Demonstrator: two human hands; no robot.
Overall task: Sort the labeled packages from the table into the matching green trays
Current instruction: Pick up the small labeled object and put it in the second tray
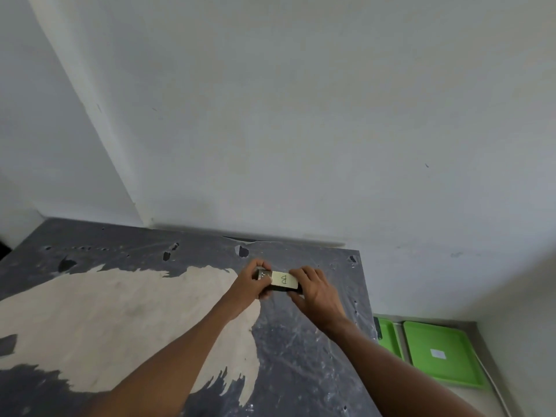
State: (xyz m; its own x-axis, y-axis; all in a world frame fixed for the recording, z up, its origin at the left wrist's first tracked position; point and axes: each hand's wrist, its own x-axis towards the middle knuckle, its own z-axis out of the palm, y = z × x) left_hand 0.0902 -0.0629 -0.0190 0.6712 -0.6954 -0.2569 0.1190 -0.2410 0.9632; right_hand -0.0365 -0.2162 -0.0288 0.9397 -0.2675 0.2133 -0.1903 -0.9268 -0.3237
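A small dark package (278, 280) with a pale yellow label marked "B" is held over the far part of the table (105, 302). My left hand (251, 282) grips its left end and my right hand (316, 291) grips its right end. Two green trays lie on the floor to the right of the table: one (442, 353) shows fully and carries a small white label, the other (388, 335) is partly hidden behind the table edge.
The table top is dark grey with a large worn beige patch and several holes along its far edge. White walls stand close behind and to the right. The table's right edge (368, 311) drops off toward the trays.
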